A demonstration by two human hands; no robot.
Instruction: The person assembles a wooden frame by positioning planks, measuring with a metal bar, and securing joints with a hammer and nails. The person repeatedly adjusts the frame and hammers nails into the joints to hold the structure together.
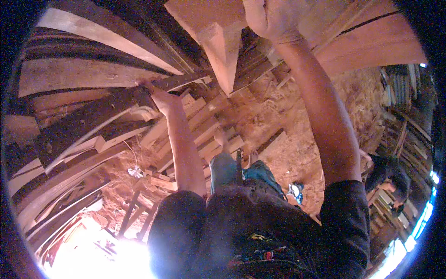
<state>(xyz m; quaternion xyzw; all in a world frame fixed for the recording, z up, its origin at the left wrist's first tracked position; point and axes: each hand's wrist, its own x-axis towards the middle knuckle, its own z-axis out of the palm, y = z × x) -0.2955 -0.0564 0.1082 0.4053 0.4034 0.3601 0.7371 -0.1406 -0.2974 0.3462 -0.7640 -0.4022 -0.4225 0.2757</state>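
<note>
A pale wooden board (209, 21) with a pointed lower end hangs toward me at the top middle. My right hand (274, 21) is closed at its right edge, arm stretched far forward; the top of the picture cuts off some fingers. Lower and to the left, my left hand (165, 98) grips the edge of a long dark wooden beam (88, 116), which slants from the lower left up toward the board's tip. Several long planks (83, 79) fan out beyond the left hand.
Short timber pieces (200, 132) lie stacked around my legs. Brown dirt floor (297, 144) shows at right. A blue-and-white shoe (296, 189) and a crumpled white scrap (135, 172) are on it. Another person (390, 179) is low at the right, near more stacked timber (402, 83).
</note>
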